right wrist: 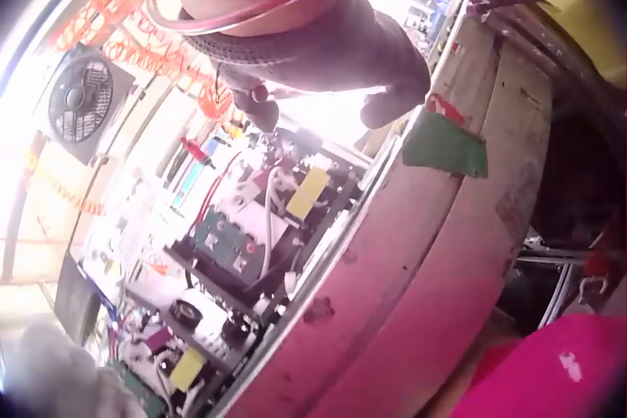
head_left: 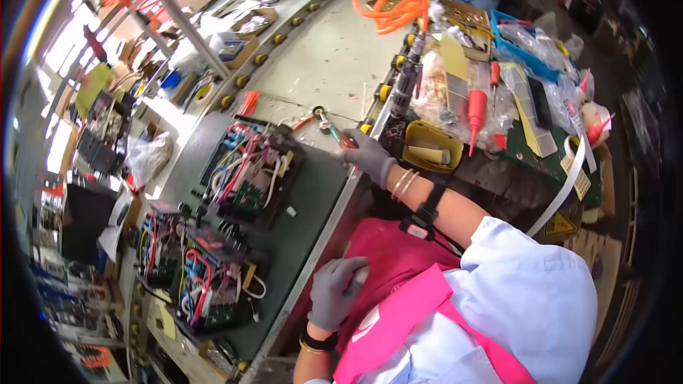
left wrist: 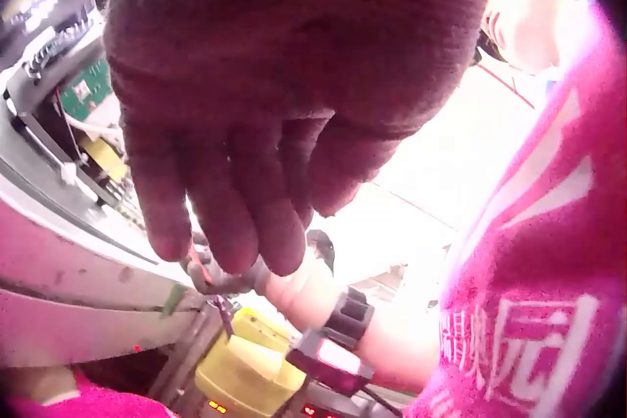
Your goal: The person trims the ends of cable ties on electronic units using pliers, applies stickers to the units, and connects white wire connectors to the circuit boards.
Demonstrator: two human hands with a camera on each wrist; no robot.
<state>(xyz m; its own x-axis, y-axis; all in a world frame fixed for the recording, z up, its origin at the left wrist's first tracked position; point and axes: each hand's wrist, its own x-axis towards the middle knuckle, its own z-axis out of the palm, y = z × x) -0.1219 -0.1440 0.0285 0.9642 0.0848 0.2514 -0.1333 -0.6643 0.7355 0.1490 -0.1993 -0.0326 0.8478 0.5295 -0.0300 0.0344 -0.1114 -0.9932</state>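
Head cam: hand tool (head_left: 332,129), 10 o'clock, clamped in R. hand (head_left: 371,157); L. hand (head_left: 337,293) slack, empty. Prob. light, stiff; take red handle (head_left: 347,140).

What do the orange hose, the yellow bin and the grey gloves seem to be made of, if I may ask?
The coiled hose looks like glossy plastic, given its bright loops. The yellow bin seems smooth plastic, with thin, even-coloured walls. The grey gloves look like matt knitted fabric, with ribbing; fibre unclear.
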